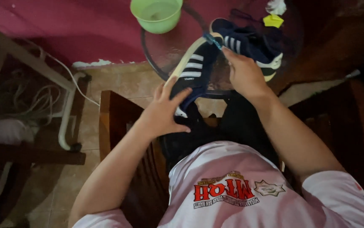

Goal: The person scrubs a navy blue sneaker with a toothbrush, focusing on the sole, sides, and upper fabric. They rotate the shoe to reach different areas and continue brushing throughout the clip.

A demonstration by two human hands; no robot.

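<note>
- Left hand [163, 112] has its fingers [168, 85] spread wide and pressed flat against the heel end of a navy sneaker [194, 69] with white side stripes. It's more of a bracing touch than a grip, with the thumb sticking out to the side below the shoe.
- Right hand [244, 75] is curled closed around a small blue brush [213, 40]. Fingertips are pinched on the handle and the blue end pokes out up by the shoe's toe and its pale sole edge.
- That sneaker is tilted on its side, toe pointing away from the person, heel down toward the lap, sitting at the near edge of a round glass table [165, 67].
- Second matching sneaker [249, 46] lies further back on the table, just beyond the right hand, white sole edge showing.
- Green plastic bowl [157, 14] sits at the far left of the tabletop, well apart from both hands. Can't really tell what's in it.
- A yellow scrap [273, 20] and something white and crumpled [276, 6] sit at the far right of the table.
- Person is seated in a dark wooden chair [110, 122], wearing a white printed shirt [232, 190].
</note>
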